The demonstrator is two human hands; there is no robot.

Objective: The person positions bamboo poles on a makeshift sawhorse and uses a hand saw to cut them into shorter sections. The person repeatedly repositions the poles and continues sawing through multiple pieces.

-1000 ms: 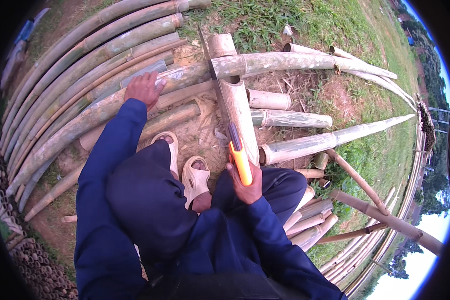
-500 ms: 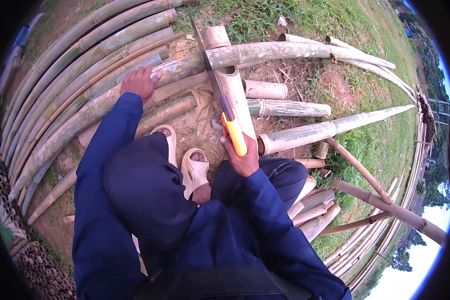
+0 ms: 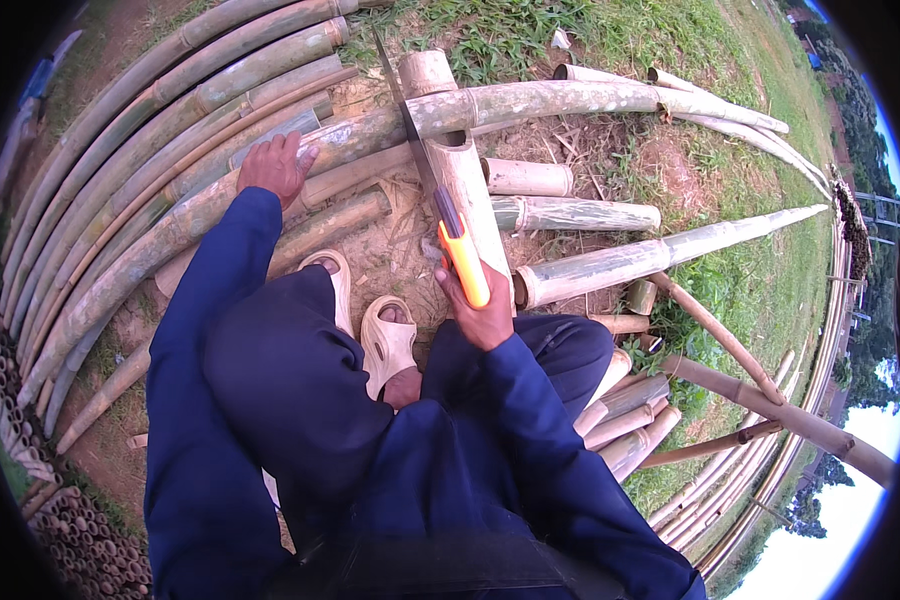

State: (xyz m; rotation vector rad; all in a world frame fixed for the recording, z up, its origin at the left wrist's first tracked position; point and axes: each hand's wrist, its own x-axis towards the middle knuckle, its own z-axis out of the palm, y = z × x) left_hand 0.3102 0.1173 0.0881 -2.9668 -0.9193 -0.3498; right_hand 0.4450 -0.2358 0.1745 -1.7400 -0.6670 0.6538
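My right hand (image 3: 483, 308) is closed around the orange-yellow handle of a handsaw (image 3: 461, 258). Its long blade points away from me and lies across a long bamboo pole (image 3: 540, 100), just left of a short, thick bamboo piece (image 3: 470, 185) that runs under the pole. Whether the blade has cut into the pole, I cannot tell. To the left, my left hand (image 3: 275, 167) grips the same pole from above, fingers over it and thumb apart on the right. The pole curves from the lower left to the upper right.
Several long bamboo poles (image 3: 185, 90) lie side by side at the left. Cut bamboo lengths (image 3: 580, 214) lie on the right, with more short pieces (image 3: 630, 425) beside my knee. A slanted bamboo frame (image 3: 780, 410) stands at the right. My sandalled feet (image 3: 388, 345) are below the pole.
The handsaw and my right hand have shifted slightly away from me and to the left. My left hand stays in place on the pole.
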